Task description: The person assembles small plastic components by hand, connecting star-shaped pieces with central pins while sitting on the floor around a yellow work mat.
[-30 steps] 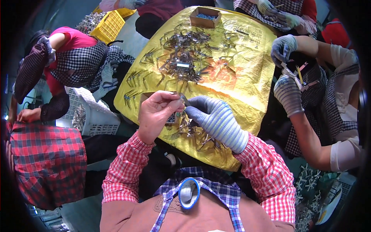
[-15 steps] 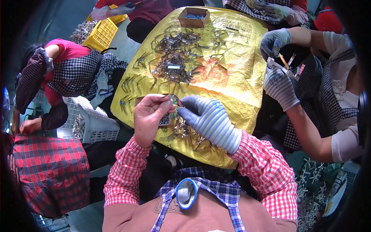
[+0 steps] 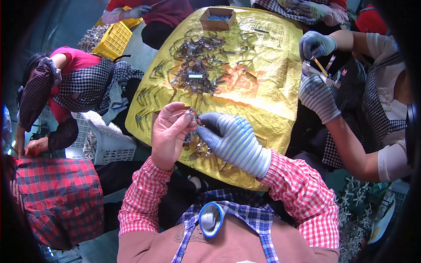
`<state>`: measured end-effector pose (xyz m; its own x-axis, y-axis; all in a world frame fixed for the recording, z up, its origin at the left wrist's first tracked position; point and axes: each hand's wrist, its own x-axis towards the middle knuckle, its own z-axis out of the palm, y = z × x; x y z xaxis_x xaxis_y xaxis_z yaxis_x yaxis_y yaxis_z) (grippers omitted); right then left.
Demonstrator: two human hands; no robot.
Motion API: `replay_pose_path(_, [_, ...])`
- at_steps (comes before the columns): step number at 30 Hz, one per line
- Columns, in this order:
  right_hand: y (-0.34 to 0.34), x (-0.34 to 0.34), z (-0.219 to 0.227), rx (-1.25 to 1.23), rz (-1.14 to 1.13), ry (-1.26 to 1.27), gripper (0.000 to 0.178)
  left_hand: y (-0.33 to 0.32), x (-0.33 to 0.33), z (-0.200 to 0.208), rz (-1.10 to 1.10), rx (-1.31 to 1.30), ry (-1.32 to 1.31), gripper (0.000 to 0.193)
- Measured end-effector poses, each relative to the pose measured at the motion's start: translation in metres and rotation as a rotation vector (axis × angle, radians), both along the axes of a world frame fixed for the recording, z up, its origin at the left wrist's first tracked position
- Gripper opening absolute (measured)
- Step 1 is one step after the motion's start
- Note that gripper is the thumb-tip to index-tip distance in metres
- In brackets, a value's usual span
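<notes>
The bare left hand (image 3: 171, 136) pinches a small metal piece (image 3: 191, 113) between thumb and fingers, just above the middle of the view. The gloved right hand (image 3: 239, 140) curls at four o'clock of that piece, fingertips right beside it; whether they grip it too, I cannot tell. A yellow sheet (image 3: 274, 98) lies beneath, with a pile of metal parts (image 3: 195, 68) at twelve o'clock and, farther off at one, a cardboard box (image 3: 205, 23) of blue bits. Toward nine o'clock stands a white basket (image 3: 115, 147).
</notes>
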<state>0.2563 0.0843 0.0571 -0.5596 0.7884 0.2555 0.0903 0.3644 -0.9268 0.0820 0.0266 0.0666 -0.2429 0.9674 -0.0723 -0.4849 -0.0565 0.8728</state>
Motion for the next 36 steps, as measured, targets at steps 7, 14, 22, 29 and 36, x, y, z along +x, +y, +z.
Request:
replay_pose_path(7, [-0.001, 0.003, 0.001, 0.041, 0.019, -0.058, 0.023, -0.001, 0.002, -0.002, -0.035, -0.041, 0.181, 0.021])
replay_pose_path(14, [0.001, 0.005, 0.006, 0.055, -0.039, -0.02, 0.026, 0.01, 0.001, -0.002, -0.058, -0.003, 0.088, 0.019])
replay_pose_path(22, [0.014, 0.028, 0.02, -0.054, -0.14, 0.04, 0.023, 0.047, 0.03, 0.02, -0.146, 0.018, 0.098, 0.018])
replay_pose_path(29, [0.038, 0.052, 0.035, -0.13, -0.31, 0.204, 0.02, 0.1, 0.071, 0.043, -0.126, 0.055, 0.287, 0.015])
replay_pose_path(36, [0.056, 0.058, 0.023, 0.081, -0.348, -0.122, 0.022, 0.158, 0.072, 0.04, -0.186, 0.095, 0.302, 0.016])
